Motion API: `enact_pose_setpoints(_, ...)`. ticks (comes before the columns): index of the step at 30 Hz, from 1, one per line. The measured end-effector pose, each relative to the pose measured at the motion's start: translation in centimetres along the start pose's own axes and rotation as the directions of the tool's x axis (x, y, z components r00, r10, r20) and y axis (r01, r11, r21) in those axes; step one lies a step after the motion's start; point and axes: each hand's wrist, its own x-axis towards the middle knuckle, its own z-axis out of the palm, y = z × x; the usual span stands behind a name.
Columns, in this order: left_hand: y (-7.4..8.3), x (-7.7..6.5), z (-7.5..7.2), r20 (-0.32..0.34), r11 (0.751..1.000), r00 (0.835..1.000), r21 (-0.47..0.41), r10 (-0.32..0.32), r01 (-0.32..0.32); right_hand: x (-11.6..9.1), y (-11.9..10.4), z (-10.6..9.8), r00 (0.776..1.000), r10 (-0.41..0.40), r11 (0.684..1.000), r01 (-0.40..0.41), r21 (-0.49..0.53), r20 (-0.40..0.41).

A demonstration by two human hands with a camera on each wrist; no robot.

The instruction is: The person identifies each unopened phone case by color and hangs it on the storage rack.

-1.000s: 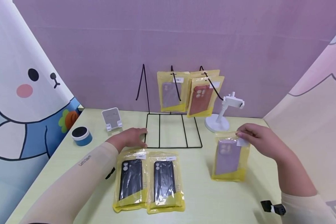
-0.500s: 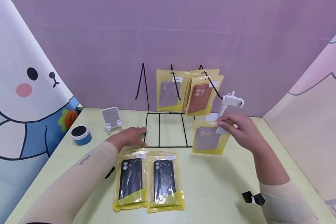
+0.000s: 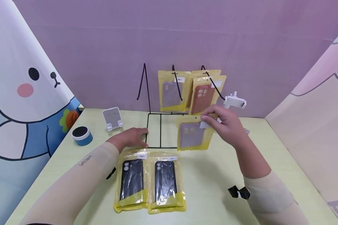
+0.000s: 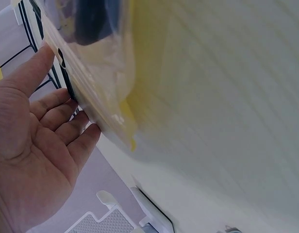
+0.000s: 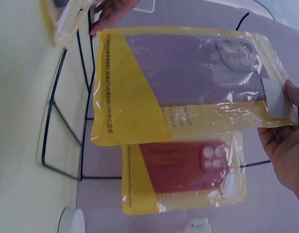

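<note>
My right hand (image 3: 223, 125) pinches the top right corner of a yellow-edged clear bag holding a purple phone case (image 3: 191, 134). This bag hangs over the black wire display rack's (image 3: 160, 131) base, below a bagged red phone case (image 3: 202, 98) on the right hook. In the right wrist view the purple case (image 5: 188, 68) overlaps the red one. My left hand (image 3: 130, 137) rests at the left side of the rack's base, its fingertips against the wire; the left wrist view shows the fingers (image 4: 67, 116) loosely bent. Two bagged black phone cases (image 3: 131, 178) lie side by side before the rack.
A bagged purple case (image 3: 169, 93) hangs on the middle hook; the left hook (image 3: 140, 82) bears nothing. A white phone holder (image 3: 235, 101) stands behind my right hand. At the left are a small phone stand (image 3: 112, 118) and a blue jar (image 3: 83, 137) with a dark lid.
My right hand has carried the bagged purple case from the right side of the table leftward and up, over the rack's base. My left hand has stayed in place.
</note>
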Motion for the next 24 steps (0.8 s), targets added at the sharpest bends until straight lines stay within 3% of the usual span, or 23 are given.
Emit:
enact_pose_setpoints(9, 0.1, -0.1, 0.0, -0.005, 1.000, 1.000, -0.007, -0.011, 0.011, 2.5, -1.0, 1.6, 0.998, -0.020, 0.999, 0.021, 0.032, -0.057)
enact_pose_setpoints(20, 0.0, -0.2, 0.1, -0.008, 1.000, 1.000, -0.003, -0.004, 0.004, 5.0, -1.1, 2.8, 0.996, 0.026, 0.999, -0.023, 0.034, -0.090)
enact_pose_setpoints(24, 0.0, -0.3, 0.0, -0.007, 1.000, 1.000, -0.007, 0.005, -0.005, 5.7, -0.8, 3.1, 0.995, 0.068, 0.997, -0.065, 0.038, -0.067)
